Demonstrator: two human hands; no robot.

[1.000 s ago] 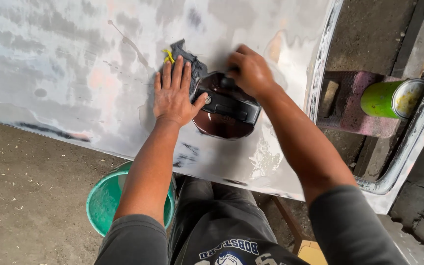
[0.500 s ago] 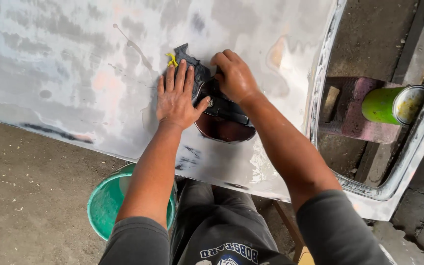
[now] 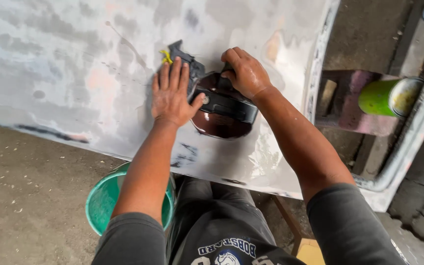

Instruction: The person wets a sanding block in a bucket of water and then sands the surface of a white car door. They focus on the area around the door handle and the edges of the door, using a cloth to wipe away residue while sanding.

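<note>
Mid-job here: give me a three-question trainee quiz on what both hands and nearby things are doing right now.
1. True or false: the left hand lies flat on the grey sanded metal panel.
2. What does the right hand touch? A) green can B) dark oval recess with black handle C) bucket
3. What colour is the round plastic bucket below the panel?

Key: 1 true; 2 B; 3 green.

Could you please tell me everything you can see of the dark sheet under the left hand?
The sheet is dark grey, thin and crumpled, like wet abrasive paper. It lies flat on the wet, patchy grey panel, mostly hidden by the left hand, which presses on it with spread fingers. Only its top corner and right edge show, past the fingertips. A small yellow scrap sits at its upper left. Its right edge reaches the dark door handle recess, where the right hand rests.
</note>
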